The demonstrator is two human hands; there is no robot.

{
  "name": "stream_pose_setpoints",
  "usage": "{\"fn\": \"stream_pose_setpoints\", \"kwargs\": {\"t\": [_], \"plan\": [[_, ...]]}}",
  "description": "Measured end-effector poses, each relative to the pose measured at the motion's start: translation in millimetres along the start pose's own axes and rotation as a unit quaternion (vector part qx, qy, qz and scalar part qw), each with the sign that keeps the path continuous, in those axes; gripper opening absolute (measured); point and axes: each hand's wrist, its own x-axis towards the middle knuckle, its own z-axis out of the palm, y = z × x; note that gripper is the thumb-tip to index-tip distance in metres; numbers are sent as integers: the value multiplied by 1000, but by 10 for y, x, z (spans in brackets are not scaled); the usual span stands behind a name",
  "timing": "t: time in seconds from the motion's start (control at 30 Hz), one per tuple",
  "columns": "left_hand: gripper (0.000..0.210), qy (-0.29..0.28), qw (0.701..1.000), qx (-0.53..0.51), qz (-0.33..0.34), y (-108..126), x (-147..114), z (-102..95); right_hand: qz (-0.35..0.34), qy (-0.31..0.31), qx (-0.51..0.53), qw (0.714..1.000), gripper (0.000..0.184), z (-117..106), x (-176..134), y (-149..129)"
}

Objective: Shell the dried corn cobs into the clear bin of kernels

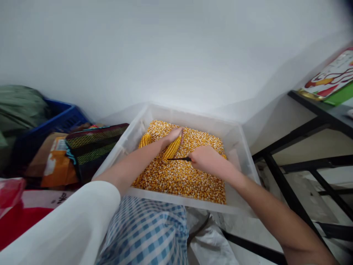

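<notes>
My left hand (174,134) is closed around the upper end of a yellow corn cob (173,148), which slants down over a bed of loose corn kernels (182,184). In my right hand (202,158) is a thin dark screwdriver-like tool (180,159), its handle mostly hidden by my fist. The tool's tip meets the lower end of the cob. Another corn cob (145,140) lies on the kernels to the left of my left forearm. A translucent plastic bin (193,112) holds the kernels.
Left of the bin lie a mesh bag (91,147), a blue crate (66,117) and a red and white package (35,209). A black metal rack (286,191) stands close on the right, with a printed package (331,75) on top. A white wall (176,55) rises behind.
</notes>
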Motion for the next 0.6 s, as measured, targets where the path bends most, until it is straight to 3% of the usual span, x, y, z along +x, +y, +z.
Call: {"fn": "stream_pose_setpoints", "kwargs": {"t": [0.2,0.37,0.6], "plan": [[27,-11,999,-36,-26,-13,41,44,-30,-22,60,998,25,194,209,548],[35,-30,993,-39,-103,-16,110,39,-43,-40,121,991,27,284,192,623],[41,-57,998,6,20,-170,172,-37,10,12,48,999,24,120,-28,386]]}}
